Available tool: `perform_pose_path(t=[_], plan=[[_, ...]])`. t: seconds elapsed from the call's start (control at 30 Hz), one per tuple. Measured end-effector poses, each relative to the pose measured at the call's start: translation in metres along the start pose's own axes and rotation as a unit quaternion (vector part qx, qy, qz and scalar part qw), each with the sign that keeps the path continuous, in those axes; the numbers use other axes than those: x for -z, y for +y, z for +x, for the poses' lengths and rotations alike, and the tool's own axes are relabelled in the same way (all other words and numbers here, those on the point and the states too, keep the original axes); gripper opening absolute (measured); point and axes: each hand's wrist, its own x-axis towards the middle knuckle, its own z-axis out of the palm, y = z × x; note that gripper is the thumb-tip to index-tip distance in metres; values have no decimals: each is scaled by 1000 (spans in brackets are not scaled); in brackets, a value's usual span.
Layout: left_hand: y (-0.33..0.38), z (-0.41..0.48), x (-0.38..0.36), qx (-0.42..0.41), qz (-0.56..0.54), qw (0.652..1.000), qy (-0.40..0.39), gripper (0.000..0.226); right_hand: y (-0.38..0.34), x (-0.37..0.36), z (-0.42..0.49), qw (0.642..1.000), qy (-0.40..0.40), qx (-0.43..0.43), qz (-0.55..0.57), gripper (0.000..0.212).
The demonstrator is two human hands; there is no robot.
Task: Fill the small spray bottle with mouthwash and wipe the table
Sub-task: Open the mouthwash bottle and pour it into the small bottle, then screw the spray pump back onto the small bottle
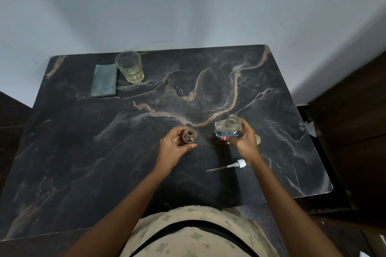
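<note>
A small clear spray bottle (189, 136) stands uncapped near the middle of the dark marble table (104, 152). My left hand (173, 146) grips it from the left side. To its right my right hand (245, 141) holds the open mouthwash bottle (228, 129), clear with a blue label and amber liquid low inside. The white spray pump (229, 166) with its long dip tube lies flat on the table just in front of my right wrist. A pale cap (258, 139) peeks out behind my right hand.
A drinking glass (130, 69) with a little pale liquid stands at the far left, beside a folded grey-green cloth (104, 81). A white wall runs behind the table. Dark wooden furniture (351, 131) stands close on the right.
</note>
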Motion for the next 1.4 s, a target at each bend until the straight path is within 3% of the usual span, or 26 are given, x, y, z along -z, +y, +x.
perform_pose_path(t=[0.3,0.57,0.67,0.8,0.9,0.97,1.1,1.3,1.4], plan=[[-8,3,-1,2,-2,999,-32,51,6,18,7,997,-70,-26,-4,54],[-8,3,4,-7,5,998,-60,51,8,27,1,993,-111,-32,-13,71],[-8,3,5,-16,17,998,-63,52,12,26,-11,999,-21,-21,-32,70],[-11,3,6,-24,24,998,-61,54,23,24,-38,980,167,-23,-102,34],[-13,3,6,-29,31,997,-60,56,35,24,-59,955,250,-76,-138,13],[-14,4,6,-29,34,997,-61,56,45,23,-69,944,274,-127,-132,7],[-14,4,6,-37,39,997,-64,54,56,18,-73,937,277,-195,-83,19],[-12,4,5,-34,35,996,-68,51,61,9,-60,930,292,-220,-46,42],[-11,3,6,-32,32,996,-72,50,64,7,-57,929,293,-215,-70,35]])
